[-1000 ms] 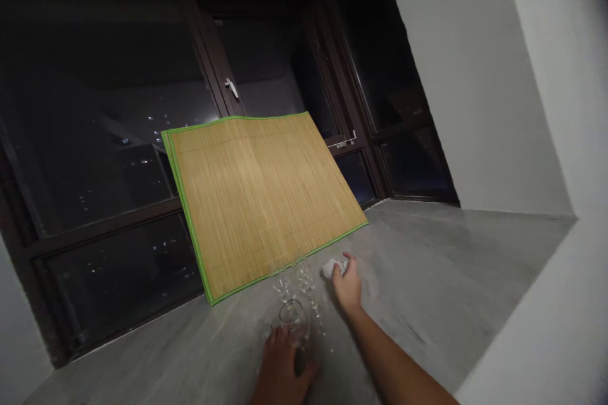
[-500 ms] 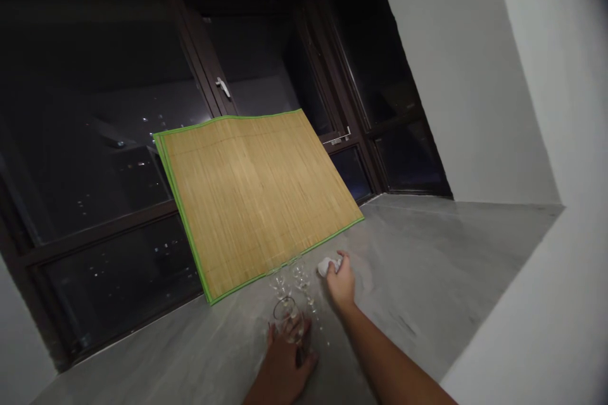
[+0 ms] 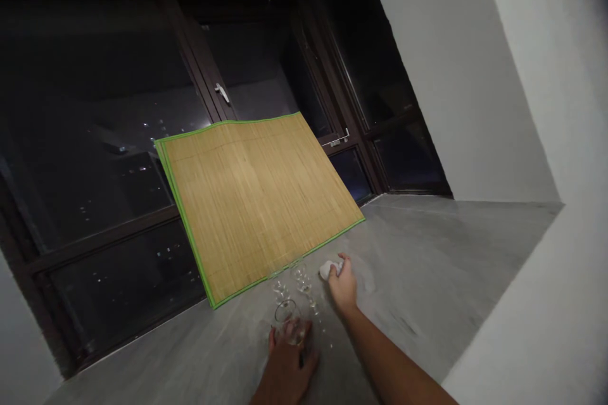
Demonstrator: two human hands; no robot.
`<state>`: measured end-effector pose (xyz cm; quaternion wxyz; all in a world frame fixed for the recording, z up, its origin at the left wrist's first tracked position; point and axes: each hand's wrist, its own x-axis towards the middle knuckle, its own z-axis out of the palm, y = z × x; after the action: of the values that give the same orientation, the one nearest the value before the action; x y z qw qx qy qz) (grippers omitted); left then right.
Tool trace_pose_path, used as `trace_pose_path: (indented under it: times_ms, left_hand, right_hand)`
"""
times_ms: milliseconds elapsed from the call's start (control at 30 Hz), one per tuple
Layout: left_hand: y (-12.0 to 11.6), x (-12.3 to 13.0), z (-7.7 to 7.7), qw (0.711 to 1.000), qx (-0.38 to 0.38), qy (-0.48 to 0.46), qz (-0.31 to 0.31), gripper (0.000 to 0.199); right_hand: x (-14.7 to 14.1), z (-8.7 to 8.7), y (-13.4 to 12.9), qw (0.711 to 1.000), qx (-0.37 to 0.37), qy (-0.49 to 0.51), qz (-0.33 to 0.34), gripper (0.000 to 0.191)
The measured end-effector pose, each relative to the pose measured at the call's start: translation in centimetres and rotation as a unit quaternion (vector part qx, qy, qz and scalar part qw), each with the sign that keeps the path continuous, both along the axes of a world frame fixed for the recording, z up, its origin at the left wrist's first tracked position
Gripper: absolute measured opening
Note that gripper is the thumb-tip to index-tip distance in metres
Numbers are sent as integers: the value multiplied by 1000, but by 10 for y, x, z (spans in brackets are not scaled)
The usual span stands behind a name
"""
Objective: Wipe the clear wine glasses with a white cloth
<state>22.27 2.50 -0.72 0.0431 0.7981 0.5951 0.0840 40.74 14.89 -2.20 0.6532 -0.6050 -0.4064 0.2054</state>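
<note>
My left hand (image 3: 287, 364) is low in the view, its fingers curled around a clear glass (image 3: 286, 313) whose round rim faces up toward me. The lower part of that glass is hidden by the hand. Just beyond it stand two more clear stemmed glasses, one on the left (image 3: 280, 290) and one on the right (image 3: 302, 278). To the right of them, my right hand (image 3: 344, 288) is closed on a small crumpled white wad (image 3: 329, 269), perhaps cloth or tissue. It is held over the grey surface, apart from the glasses.
A bamboo mat (image 3: 259, 196) with green edging leans against the dark-framed window (image 3: 183, 38) behind the glasses. The grey marbled ledge (image 3: 427, 253) reaches to the right, bounded by a pale wall (image 3: 536, 323).
The view has tilted slightly, so the window and mat sit a little lower. Both hands keep nearly the same places and grips.
</note>
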Motion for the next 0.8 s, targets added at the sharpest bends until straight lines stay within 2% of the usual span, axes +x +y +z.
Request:
trace_pose_path:
  times_ms: [100,267,400,567,800]
  left_hand:
    - [1,-3,-3,1000,12,-10,-10,62]
    - [5,-16,-15,996,78,-46,-6,61]
    - [6,-24,-11,992,115,-46,21,61]
    - [8,-25,-1,997,74,-8,26,74]
    - [14,-22,2,1000,22,4,5,77]
  right_hand:
    - [0,0,-1,1000,3,-2,-2,53]
    - [2,-1,-3,1000,-3,-4,-3,54]
    - [2,-1,-3,1000,-10,-5,-5,53]
    - [2,1,-4,1000,-12,0,-1,52]
    - [0,1,-5,1000,-22,-4,5,52]
